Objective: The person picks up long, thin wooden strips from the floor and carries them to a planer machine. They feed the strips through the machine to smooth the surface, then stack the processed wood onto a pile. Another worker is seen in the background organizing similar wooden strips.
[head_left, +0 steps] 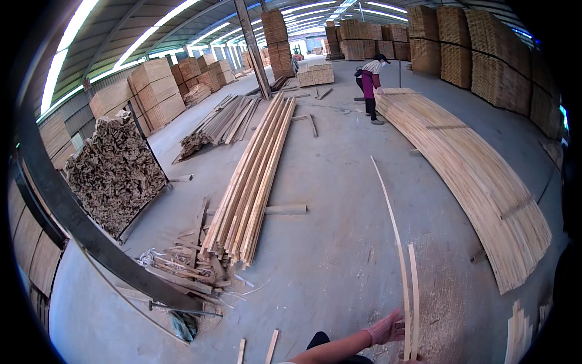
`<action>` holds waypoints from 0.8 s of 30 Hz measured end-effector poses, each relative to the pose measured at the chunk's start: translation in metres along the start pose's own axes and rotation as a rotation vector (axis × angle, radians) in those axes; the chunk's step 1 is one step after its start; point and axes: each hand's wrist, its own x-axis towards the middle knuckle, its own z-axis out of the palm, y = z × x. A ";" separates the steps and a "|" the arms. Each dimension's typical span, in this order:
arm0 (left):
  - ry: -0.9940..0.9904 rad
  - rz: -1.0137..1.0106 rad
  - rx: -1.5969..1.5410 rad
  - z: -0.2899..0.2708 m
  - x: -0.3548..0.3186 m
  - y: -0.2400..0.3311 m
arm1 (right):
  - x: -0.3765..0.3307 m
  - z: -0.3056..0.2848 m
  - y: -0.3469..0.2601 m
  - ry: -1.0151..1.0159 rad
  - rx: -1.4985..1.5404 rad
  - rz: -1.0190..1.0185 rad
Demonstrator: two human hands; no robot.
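Note:
Two pale wooden strips stand out ahead of me, close together at their near ends: a long thin strip (394,224) and a shorter strip (414,297). My left hand (386,328), in a pink glove, is right beside the long strip with its fingers stretched out toward it; whether they touch is unclear. At the bottom edge, only a small part of my right hand (413,360) shows, closed around the near ends of the strips. Most of that hand is cut off by the frame.
Long boards (254,176) lie on a crossbeam to the left, with scrap wood (188,267) at their near end. A broad layer of planks (467,170) curves along the right, where a co-worker (370,88) bends over its far end. A steel post (91,230) stands at left.

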 end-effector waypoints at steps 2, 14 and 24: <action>-0.024 0.063 -0.075 0.004 0.025 0.043 | 0.033 0.005 -0.026 -0.008 0.016 0.008; 0.123 0.069 0.248 -0.043 0.104 0.302 | 0.194 0.057 -0.167 0.155 0.237 0.084; 0.401 -0.040 0.027 -0.122 0.086 0.458 | 0.326 0.077 -0.276 0.125 0.311 0.130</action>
